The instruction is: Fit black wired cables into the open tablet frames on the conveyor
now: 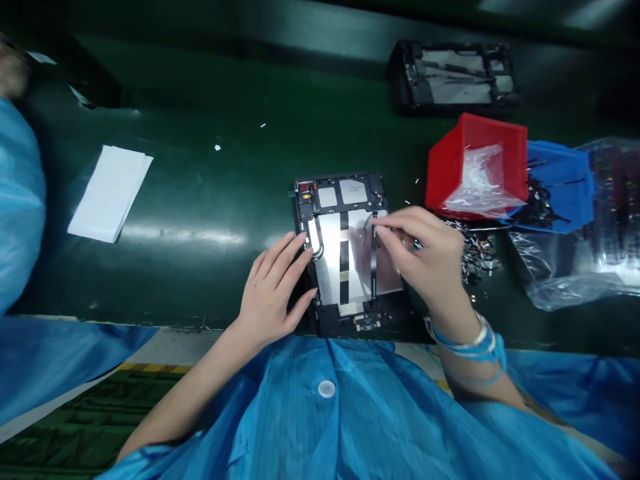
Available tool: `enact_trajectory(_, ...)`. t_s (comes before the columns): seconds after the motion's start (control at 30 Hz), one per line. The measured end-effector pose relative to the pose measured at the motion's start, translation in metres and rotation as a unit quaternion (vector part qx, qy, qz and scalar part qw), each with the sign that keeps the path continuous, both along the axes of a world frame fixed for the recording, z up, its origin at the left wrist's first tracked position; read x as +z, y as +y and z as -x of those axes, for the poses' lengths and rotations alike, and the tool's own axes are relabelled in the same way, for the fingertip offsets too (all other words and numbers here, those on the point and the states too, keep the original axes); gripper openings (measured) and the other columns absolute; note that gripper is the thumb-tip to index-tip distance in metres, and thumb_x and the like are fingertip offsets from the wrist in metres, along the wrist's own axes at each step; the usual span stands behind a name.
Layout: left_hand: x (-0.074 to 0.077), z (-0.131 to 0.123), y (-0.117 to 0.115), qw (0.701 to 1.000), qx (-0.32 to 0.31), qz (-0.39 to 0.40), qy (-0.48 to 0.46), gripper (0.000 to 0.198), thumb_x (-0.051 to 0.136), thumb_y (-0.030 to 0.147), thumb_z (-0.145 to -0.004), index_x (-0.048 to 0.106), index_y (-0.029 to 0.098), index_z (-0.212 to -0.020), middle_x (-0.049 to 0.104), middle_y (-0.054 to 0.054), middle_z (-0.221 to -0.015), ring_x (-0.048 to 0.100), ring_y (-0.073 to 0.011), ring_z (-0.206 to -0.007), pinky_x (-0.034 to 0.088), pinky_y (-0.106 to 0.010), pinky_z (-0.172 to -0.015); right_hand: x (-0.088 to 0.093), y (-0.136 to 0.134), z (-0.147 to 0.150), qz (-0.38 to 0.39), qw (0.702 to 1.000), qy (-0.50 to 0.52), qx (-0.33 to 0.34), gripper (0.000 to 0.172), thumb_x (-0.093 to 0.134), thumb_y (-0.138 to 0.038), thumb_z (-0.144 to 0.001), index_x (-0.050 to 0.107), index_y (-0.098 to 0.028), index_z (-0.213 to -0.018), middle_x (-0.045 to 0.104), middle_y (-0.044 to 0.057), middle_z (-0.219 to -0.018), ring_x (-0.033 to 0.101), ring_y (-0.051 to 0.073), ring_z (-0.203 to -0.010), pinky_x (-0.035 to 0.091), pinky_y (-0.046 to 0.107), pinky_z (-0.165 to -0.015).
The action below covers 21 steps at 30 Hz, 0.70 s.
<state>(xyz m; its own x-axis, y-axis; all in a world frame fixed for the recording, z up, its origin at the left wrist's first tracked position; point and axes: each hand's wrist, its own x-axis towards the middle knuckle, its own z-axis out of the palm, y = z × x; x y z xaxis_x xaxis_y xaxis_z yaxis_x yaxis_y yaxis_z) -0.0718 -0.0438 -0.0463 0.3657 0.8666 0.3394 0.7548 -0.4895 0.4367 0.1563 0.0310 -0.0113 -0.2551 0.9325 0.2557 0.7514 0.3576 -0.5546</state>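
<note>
Lying flat close to the near edge of a glossy dark green tabletop (200, 180), an opened black tablet chassis (335, 190) shows a silver rectangular battery panel (330, 267) crossed by black tape strips (345, 267), its long axis running near to far. A thin black ribbon cable (373, 273) runs the same way across the panel's right part, and a curved black cable (317, 241) sits by its left edge. The right grip (425, 257) is nearer to that ribbon, its thumb and forefinger closed on something thin at the ribbon's far end, likely the ribbon itself, though the fingertips partly hide it. The left grip (273, 290) is open, fingers spread and resting at the chassis's near left edge, with nothing visibly held.

Right of the chassis, a heap of small black cable pieces (475, 253) lies beside a tilted red plastic bin (500, 143) holding a clear plastic bag (475, 183), with a blue tray of black cables (565, 177) and a loose clear plastic sack (565, 280) beyond. Farther off lies a second black tablet frame (453, 77); to the left, a stack of white paper (110, 193). A co-worker's blue sleeve (20, 200) shows at the left edge — the person's own blue smock (325, 413) fills the near foreground.
</note>
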Motion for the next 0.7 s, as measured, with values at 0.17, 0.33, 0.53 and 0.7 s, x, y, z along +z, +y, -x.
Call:
enact_trajectory(0.17, -0.003, -0.014, 0.013, 0.992, -0.034, -0.033, 0.116, 0.049, 0.039, 0.039, -0.099, 0.049, 0.008, -0.135, 0.050, -0.015, -0.145, 0.042, -0.0316, -0.136, 0.030, -0.047, -0.111, -0.006, 0.049, 0.044, 0.103, 0.990, -0.016, 0.097, 0.013, 0.066, -0.017, -0.080, 0.073, -0.021, -0.090, 0.066, 0.003, -0.085, 0.058, 0.016, -0.075, 0.042, 0.030, -0.068)
enact_trajectory(0.33, -0.004, -0.012, 0.015, 0.989, -0.054, -0.029, 0.131, 0.051, 0.034, 0.040, -0.100, 0.053, 0.007, -0.134, 0.052, -0.014, -0.143, 0.042, -0.0289, -0.137, 0.028, -0.043, -0.113, -0.015, 0.061, 0.055, 0.125, 0.987, 0.019, 0.100, 0.007, 0.069, -0.015, -0.075, 0.066, -0.020, -0.071, 0.061, -0.001, -0.076, 0.051, 0.013, -0.070, 0.037, 0.028, -0.066)
enact_trajectory(0.53, -0.004, -0.008, 0.017, 0.990, -0.063, -0.036, 0.123, 0.052, 0.034, 0.038, -0.101, 0.054, 0.003, -0.132, 0.054, -0.017, -0.141, 0.045, -0.0291, -0.135, 0.032, -0.043, -0.111, -0.012, 0.060, 0.048, 0.160, 0.976, 0.081, 0.127, 0.011, 0.069, -0.017, -0.074, 0.061, -0.018, -0.066, 0.056, -0.003, -0.069, 0.047, 0.011, -0.063, 0.035, 0.027, -0.062)
enact_trajectory(0.7, -0.002, -0.006, 0.021, 0.988, -0.084, -0.045, 0.123, 0.053, 0.032, 0.038, -0.101, 0.055, 0.001, -0.131, 0.057, -0.017, -0.137, 0.047, -0.0306, -0.132, 0.032, -0.043, -0.111, -0.011, 0.058, 0.046, 0.159, 0.976, 0.088, 0.117, 0.011, 0.068, -0.018, -0.076, 0.060, -0.018, -0.068, 0.055, -0.003, -0.068, 0.047, 0.010, -0.060, 0.035, 0.026, -0.061)
